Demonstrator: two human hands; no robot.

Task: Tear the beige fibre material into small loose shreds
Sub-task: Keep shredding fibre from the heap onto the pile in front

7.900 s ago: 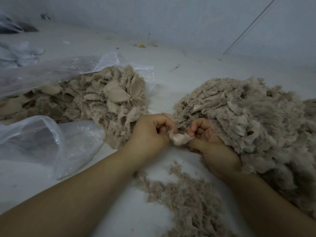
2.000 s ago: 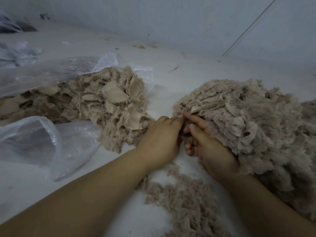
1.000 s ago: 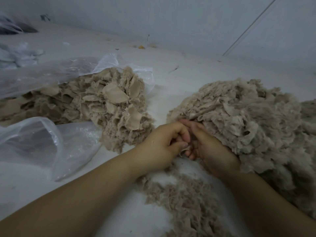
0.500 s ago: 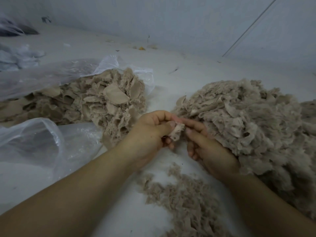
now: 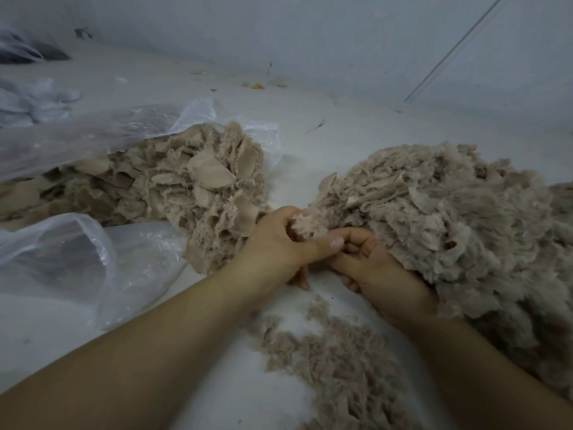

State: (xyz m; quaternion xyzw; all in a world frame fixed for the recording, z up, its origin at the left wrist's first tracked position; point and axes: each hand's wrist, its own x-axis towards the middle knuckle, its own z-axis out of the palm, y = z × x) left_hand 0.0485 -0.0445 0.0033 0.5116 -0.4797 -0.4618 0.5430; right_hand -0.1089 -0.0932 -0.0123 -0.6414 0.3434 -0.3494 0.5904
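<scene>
The left hand (image 5: pixel 279 243) grips a small wad of beige fibre (image 5: pixel 305 226), its fingers curled round the wad and its thumb stretched across toward the right hand (image 5: pixel 376 268); the two hands touch, thumb against fingers. The right hand's fingers are curled, but whether they pinch the same wad or hold nothing is hidden behind the left thumb; I cannot tell. The wad sits in the left fist, at the fingertips of both hands, and has no clear long axis; the left hand is plainly the nearer, since it already holds it. To my judgement the tear calls for the right hand to take the wad's free edge and pull away to its own side.

By count there are three masses of fibre: one coarse heap of flat pieces (image 5: pixel 192 193) just beyond and to the outside of the left hand, spilling from a clear plastic bag (image 5: pixel 93 259); one large fluffy heap (image 5: pixel 449 218) pressed against the outside of the right hand; one thin scatter of shreds (image 5: pixel 335 361) on the white worktop (image 5: pixel 341 128) below the wrists, between the forearms. One wad is in hand; two hands are at work.
</scene>
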